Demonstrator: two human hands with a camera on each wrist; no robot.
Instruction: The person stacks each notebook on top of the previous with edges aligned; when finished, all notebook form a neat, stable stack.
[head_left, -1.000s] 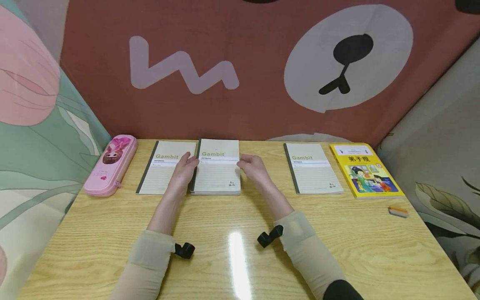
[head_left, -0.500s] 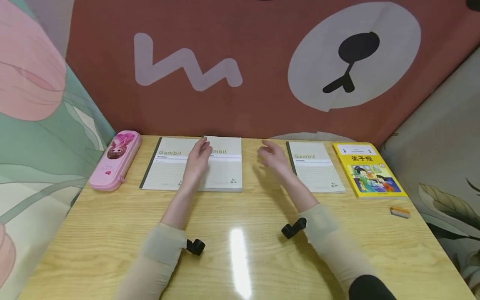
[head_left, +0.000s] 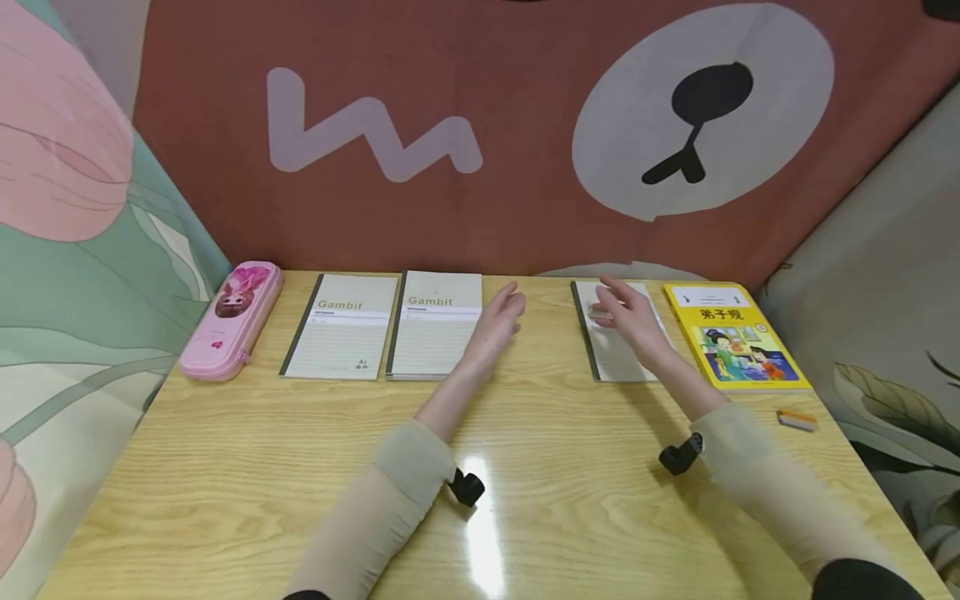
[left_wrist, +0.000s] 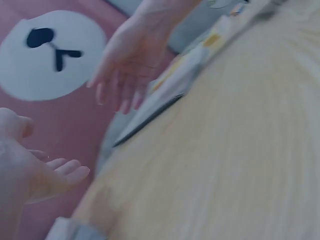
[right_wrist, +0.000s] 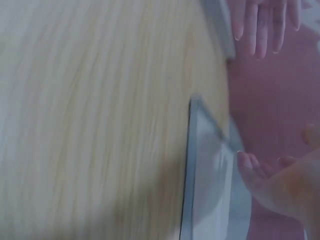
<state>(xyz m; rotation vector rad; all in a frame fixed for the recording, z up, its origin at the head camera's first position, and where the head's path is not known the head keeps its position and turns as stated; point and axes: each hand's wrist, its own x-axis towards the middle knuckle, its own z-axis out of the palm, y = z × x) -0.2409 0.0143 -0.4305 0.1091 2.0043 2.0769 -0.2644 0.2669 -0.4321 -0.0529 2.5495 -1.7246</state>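
Observation:
In the head view my left hand (head_left: 491,333) hangs with relaxed fingers at the right edge of a small pile of Gambit notebooks (head_left: 431,337), overlapping its corner. It holds nothing. My right hand (head_left: 633,321) hovers over a single Gambit notebook (head_left: 615,358) with a dark spine, hiding part of its cover. Its fingers are spread loosely and grip nothing. From the right wrist camera, this notebook (right_wrist: 210,185) lies flat below the right hand (right_wrist: 282,187). The left wrist view shows both palms turned toward each other, the left hand (left_wrist: 40,172) nearer the camera.
Another Gambit notebook (head_left: 341,329) lies left of the pile, beside a pink pencil case (head_left: 228,321). On the right are a yellow picture-covered book (head_left: 738,337) and a small orange-and-white eraser (head_left: 797,420). A printed cloth (head_left: 525,225) hangs behind the wooden table (head_left: 547,467).
Both hands have left the notebook pile's sides and moved right, the right hand reaching the single notebook. The pile now lies with its edges even, where it was.

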